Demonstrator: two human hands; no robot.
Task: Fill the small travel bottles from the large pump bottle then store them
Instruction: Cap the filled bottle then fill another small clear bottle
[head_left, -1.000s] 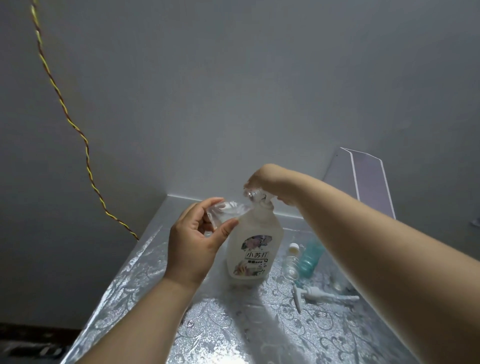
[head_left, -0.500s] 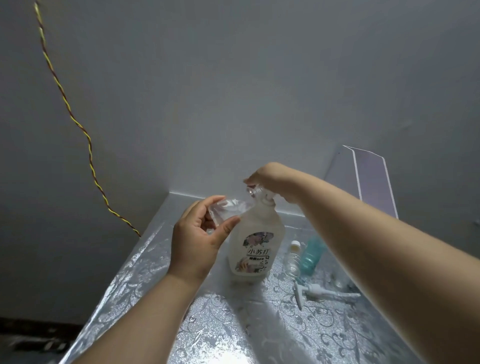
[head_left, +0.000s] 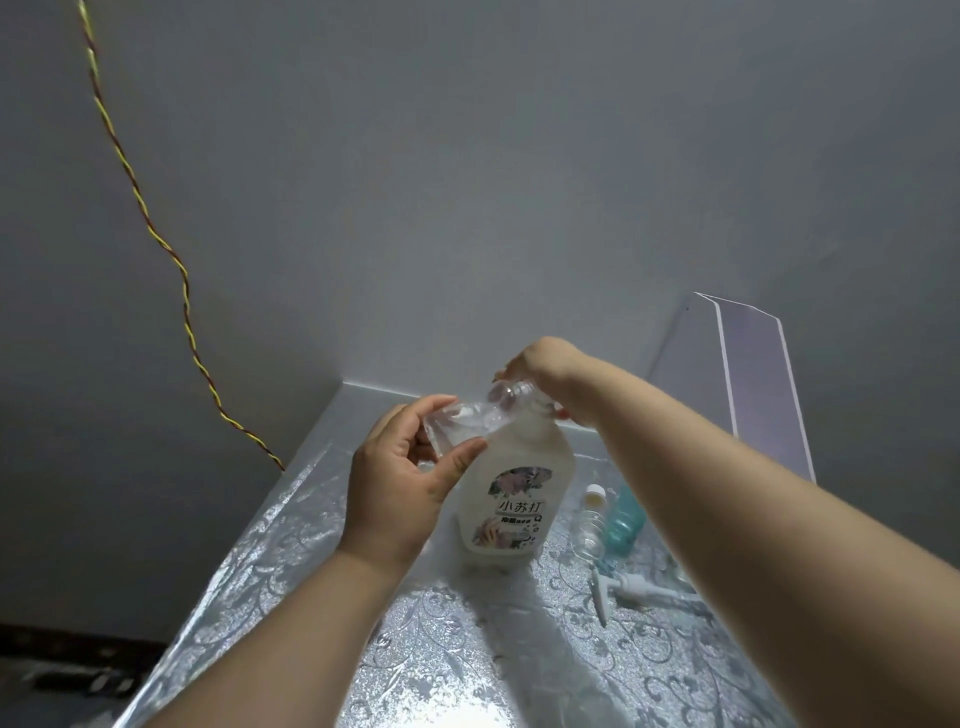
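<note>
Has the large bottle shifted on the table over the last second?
No. The large bottle keeps the same spacing to the teal bottle beside it, and the right hand holds its neck as before.

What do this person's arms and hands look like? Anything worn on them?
Nothing worn that shows. The left hand and right hand are bare: no gloves, no visible rings. Both forearms are bare too, with no sleeves, watch or bracelet in view.

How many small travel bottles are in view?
3. A small clear plastic bottle held in the left hand at the large white labelled bottle; a clear white-capped bottle and a teal bottle standing right of it. The right forearm may hide others.
</note>
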